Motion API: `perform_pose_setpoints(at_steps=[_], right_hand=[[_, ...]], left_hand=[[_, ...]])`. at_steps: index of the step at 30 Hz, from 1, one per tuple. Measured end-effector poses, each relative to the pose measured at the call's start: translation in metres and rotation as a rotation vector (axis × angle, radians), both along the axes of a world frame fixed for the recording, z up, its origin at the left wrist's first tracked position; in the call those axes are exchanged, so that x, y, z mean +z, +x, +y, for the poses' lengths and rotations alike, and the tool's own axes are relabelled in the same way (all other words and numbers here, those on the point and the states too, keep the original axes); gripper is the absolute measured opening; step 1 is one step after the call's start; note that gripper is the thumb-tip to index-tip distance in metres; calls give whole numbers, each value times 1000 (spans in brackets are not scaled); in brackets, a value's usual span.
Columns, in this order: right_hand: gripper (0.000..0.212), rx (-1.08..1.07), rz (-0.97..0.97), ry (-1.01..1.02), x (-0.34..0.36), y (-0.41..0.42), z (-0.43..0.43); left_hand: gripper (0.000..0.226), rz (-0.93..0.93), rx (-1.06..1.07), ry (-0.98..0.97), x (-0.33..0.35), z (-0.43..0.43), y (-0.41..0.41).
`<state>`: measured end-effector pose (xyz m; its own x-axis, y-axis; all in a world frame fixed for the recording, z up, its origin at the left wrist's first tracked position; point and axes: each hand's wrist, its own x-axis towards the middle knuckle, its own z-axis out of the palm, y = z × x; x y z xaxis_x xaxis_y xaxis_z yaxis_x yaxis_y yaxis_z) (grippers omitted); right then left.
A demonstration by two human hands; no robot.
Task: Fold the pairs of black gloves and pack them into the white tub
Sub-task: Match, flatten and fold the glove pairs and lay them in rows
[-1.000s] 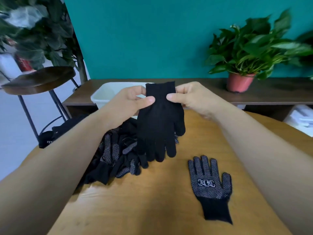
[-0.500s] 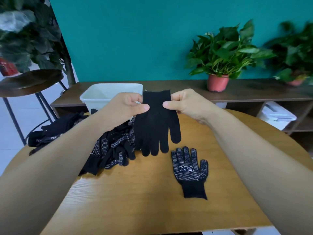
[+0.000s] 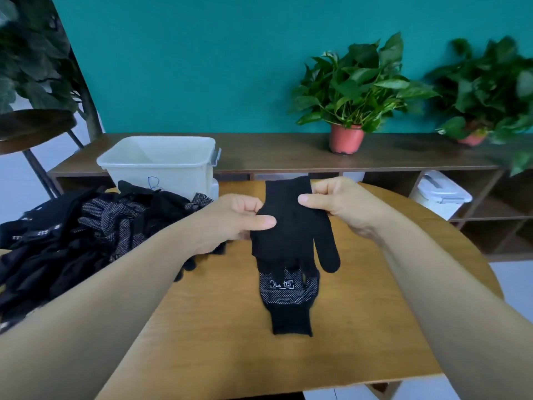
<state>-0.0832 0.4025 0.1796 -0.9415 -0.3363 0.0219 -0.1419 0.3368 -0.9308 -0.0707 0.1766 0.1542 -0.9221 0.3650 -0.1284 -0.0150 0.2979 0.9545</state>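
My left hand [image 3: 230,219] and my right hand [image 3: 343,204] pinch the two sides of a plain black glove [image 3: 291,226] near its cuff. It hangs fingers down, cuff up. Its fingertips overlap the fingers of a second black glove [image 3: 288,298], which lies flat on the round wooden table [image 3: 216,327] with its white-dotted palm and logo up and its cuff toward me. A heap of black dotted gloves [image 3: 86,226] lies at the table's left. The white tub [image 3: 161,160] stands behind the heap, and I see nothing inside it.
A long wooden shelf [image 3: 288,157] runs behind the table under a teal wall, with two potted plants [image 3: 349,93] on it. A white lidded box [image 3: 441,194] sits in the shelf's lower right. A dark stool [image 3: 28,125] stands at far left.
Both hands have lowered the held glove and carried it to the right, so it now hangs over the fingers of the glove on the table. The camera has tilted down.
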Motion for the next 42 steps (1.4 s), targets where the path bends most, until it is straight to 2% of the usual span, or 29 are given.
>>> perform_pose_setpoints(at_steps=[4,7,9,12,15,18,21,25,28,31,34,36,38,40,42], right_hand=[[32,-50,-42,35,-17,-6,46],[30,-99,-115,102,-34,-16,78],[27,-166,-109,135,-42,-25,93],[28,-285,-6,80,-37,-38,115],[27,-291,30,109,-40,-38,137],[5,-240,-72,232,-78,-18,150],[26,-214,-140,321,-135,14,155],[57,-172,27,375,-187,43,164],[57,-140,74,404,-190,56,164],[48,-233,171,385,-183,53,161],[34,-365,404,511,-174,36,144],[35,-316,504,699,-175,26,129],[57,-157,420,848,-179,20,117],[73,-13,266,961,-189,22,113],[81,30,195,1027,-198,28,114]], left_hand=[[16,-65,-113,-37,-17,37,-16],[18,-112,-176,-110,-33,69,-31],[22,-53,-107,-156,-39,92,-42],[16,109,-6,-103,-46,126,-66],[10,215,-44,-102,-65,150,-80],[13,275,-151,-344,-115,157,-64],[16,480,-282,-578,-160,150,-29],[31,700,-359,-594,-177,142,-3],[44,673,-362,-567,-176,136,3],[56,583,-196,-537,-167,137,2],[82,562,-149,-781,-160,147,-5],[80,545,-183,-969,-161,157,-9],[73,491,-262,-1059,-166,162,-9],[81,469,-322,-1084,-169,160,-7],[88,492,-346,-1087,-173,153,-9]])
